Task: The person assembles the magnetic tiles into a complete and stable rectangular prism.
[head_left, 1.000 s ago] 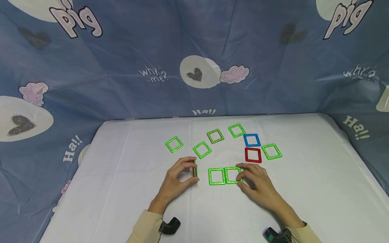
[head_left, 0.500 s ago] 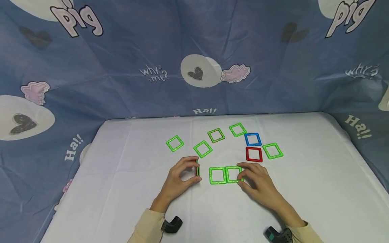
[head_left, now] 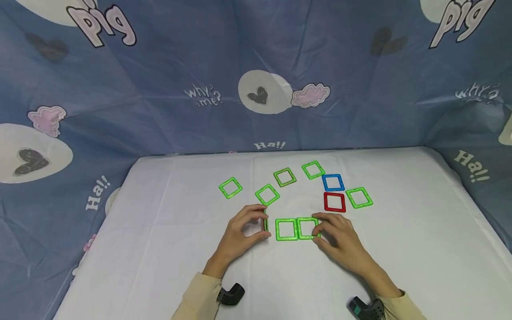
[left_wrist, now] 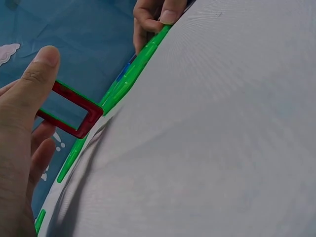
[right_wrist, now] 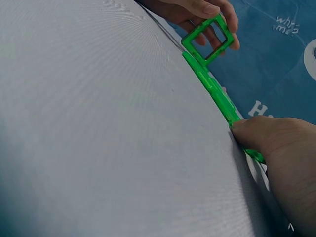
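On the white table two green square magnetic tiles lie flat, edge to edge: a left one [head_left: 277, 229] and a right one [head_left: 306, 218]. My right hand [head_left: 340, 238] grips the right tile at its outer end, thumb on the near side and fingers on the far side. My left hand [head_left: 240, 231] holds an upright pair of square tiles just left of the flat two, pinched between thumb and fingers. The pair's outer face is a red tile [left_wrist: 91, 118] in the left wrist view; its other face is a green tile [right_wrist: 224, 45] in the right wrist view.
Farther back lie a red tile [head_left: 334, 210], a blue tile [head_left: 333, 190] and several green tiles, among them a near one [head_left: 274, 199], a far-left one [head_left: 225, 193] and a right one [head_left: 362, 205]. A blue printed cloth [head_left: 192, 120] hangs behind the white tabletop [head_left: 160, 249].
My left hand has moved right with the upright pair of tiles, closing the gap to the flat green tiles. The right hand keeps its hold on the right tile.
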The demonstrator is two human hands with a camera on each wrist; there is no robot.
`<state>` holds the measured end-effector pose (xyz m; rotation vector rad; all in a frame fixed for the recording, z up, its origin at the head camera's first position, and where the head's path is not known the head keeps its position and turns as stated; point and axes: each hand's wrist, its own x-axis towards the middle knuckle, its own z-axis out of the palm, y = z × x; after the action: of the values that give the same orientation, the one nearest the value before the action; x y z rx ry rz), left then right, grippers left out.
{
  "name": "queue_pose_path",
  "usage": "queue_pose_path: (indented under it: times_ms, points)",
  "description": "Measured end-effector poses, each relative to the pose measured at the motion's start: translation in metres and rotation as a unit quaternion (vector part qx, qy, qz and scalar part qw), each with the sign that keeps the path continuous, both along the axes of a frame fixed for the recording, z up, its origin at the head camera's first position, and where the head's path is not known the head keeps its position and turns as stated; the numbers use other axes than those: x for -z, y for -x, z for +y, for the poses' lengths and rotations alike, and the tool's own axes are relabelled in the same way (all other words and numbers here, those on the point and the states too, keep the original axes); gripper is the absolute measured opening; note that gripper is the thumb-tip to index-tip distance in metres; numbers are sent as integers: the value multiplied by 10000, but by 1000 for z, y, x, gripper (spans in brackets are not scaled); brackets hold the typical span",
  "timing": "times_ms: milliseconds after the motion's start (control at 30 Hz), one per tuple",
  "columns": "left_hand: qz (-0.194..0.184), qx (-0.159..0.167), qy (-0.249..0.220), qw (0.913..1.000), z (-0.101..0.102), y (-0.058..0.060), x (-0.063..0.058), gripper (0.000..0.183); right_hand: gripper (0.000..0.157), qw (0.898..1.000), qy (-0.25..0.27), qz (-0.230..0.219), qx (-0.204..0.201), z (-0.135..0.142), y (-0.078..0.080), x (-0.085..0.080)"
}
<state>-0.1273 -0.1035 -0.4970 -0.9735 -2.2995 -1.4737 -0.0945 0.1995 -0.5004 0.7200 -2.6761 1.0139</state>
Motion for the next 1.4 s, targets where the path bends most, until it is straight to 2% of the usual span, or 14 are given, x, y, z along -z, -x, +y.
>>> queue_pose_path:
  times_ms: [300, 567, 767, 800, 933, 1200, 1400]
  points:
    - [-30, 118, 7, 9999, 7, 4, 0, 41, 17, 10000, -42, -36, 61, 4, 1, -3]
    - [-110, 163, 37, 9998, 8, 6, -6, 41, 17, 10000, -18, 17, 41, 6, 6, -6]
    - [-48, 62, 43, 10000, 7, 6, -6, 41, 16, 10000, -29, 57, -5, 5, 9, -7]
    - [-57, 25, 49, 10000, 7, 5, -9, 41, 16, 10000, -31, 52, -17, 5, 9, -7]
    - [-62, -29, 55, 10000, 6, 3, -8, 40, 16, 10000, -41, -45, -24, 4, 10, -6]
    - [-24, -81, 40, 10000, 4, 0, -3, 42, 16, 9999, -41, -105, -8, 2, 7, -3]
    - [-190, -128, 111, 9997, 5, -8, -8, 42, 16, 9999, -12, -121, 60, 0, 1, 1]
